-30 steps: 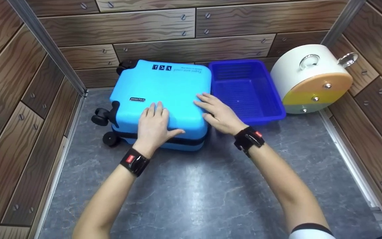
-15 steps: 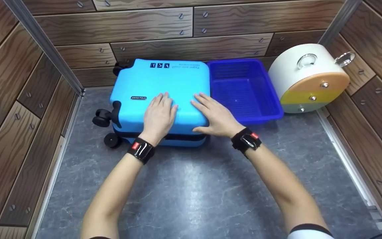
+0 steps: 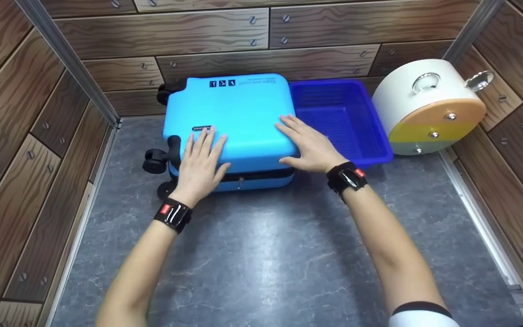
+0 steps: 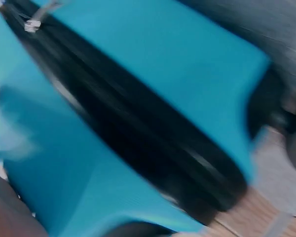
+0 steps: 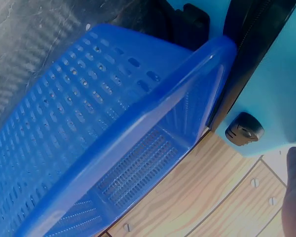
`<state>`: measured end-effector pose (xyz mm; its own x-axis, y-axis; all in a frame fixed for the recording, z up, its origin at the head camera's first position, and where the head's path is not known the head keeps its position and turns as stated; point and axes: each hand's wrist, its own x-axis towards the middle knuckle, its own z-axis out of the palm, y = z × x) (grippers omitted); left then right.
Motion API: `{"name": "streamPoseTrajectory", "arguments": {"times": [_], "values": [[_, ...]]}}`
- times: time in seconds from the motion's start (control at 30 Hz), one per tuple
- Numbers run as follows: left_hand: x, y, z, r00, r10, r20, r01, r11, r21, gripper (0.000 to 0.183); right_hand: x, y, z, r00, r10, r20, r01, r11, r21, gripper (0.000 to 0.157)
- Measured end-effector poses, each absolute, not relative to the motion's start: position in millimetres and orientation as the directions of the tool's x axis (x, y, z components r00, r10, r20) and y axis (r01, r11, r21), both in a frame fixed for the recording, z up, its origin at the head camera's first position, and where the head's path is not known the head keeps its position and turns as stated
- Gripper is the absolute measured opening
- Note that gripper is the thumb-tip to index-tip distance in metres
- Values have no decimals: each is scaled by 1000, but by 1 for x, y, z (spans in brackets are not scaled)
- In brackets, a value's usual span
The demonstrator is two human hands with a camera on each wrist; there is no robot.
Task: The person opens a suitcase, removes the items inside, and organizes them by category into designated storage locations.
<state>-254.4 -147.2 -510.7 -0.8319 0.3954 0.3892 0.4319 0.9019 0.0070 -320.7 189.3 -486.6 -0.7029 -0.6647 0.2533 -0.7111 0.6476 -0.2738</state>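
First, the grey floor (image 3: 261,254) extends between the forearms (image 3: 143,268) to the near side of the blue suitcase (image 3: 239,120). Each wrist carries a black strap (image 3: 180,218); the writing on its red tag (image 3: 165,209) is illegible. The left hand (image 3: 198,171) rests on the near left part of the lid (image 3: 248,106), fingers straight and spread, gripping nothing. The right hand (image 3: 310,147) lies over the lid's near right corner, fingers extended, thumb apart, gripping nothing. The suitcase lies flat along the floor's far edge, left of centre. Left-hand fingertips partly cover the nameplate (image 3: 196,128), making it unreadable. Black castors (image 3: 154,162) project toward the floor's left edge. Three pictograms (image 3: 222,83) and inverted lettering (image 3: 256,83), too small to read reliably, mark the lid's far edge. A slotted blue basket (image 3: 382,131) stands just beside the suitcase's right side. A white drum-shaped object (image 3: 402,86) with three knobs (image 3: 433,135) occupies the floor's far right corner, near the basket. Wood-patterned walls (image 3: 216,34) border the floor.
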Motion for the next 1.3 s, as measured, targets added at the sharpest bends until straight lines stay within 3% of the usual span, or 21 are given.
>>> {"name": "streamPoseTrajectory", "arguments": {"times": [0.3, 0.6, 0.73, 0.83, 0.93, 1.03, 1.17, 1.3], "values": [[-271, -158, -514, -815, 437, 381, 451, 891, -56, 69, -325, 186, -480, -732, -641, 231, -681, 686, -257, 90], [-282, -155, -512, -834, 415, 363, 437, 899, -22, 67, -328, 164, -482, -727, -643, 240, -683, 713, -159, 90], [-274, -144, -517, -814, 395, 425, 448, 894, 26, 66, -327, 156, -488, -731, -638, 241, -676, 724, -133, 89], [-260, -133, -530, -760, 385, 523, 489, 870, 70, 57, -326, 154, -491, -738, -626, 253, -666, 734, -129, 88], [-245, -122, -546, -731, 359, 581, 509, 853, 114, 34, -324, 153, -493, -735, -625, 263, -670, 729, -139, 88], [-234, -114, -558, -812, 282, 511, 427, 883, 192, 22, -323, 153, -492, -732, -624, 272, -673, 725, -147, 87], [-231, -108, -568, -952, 118, 281, 212, 919, 333, 38, -322, 152, -492, -739, -614, 278, -664, 733, -145, 87], [-232, -105, -573, -993, -1, 121, 65, 837, 543, 39, -320, 150, -492, -744, -611, 270, -660, 736, -151, 88]]}}
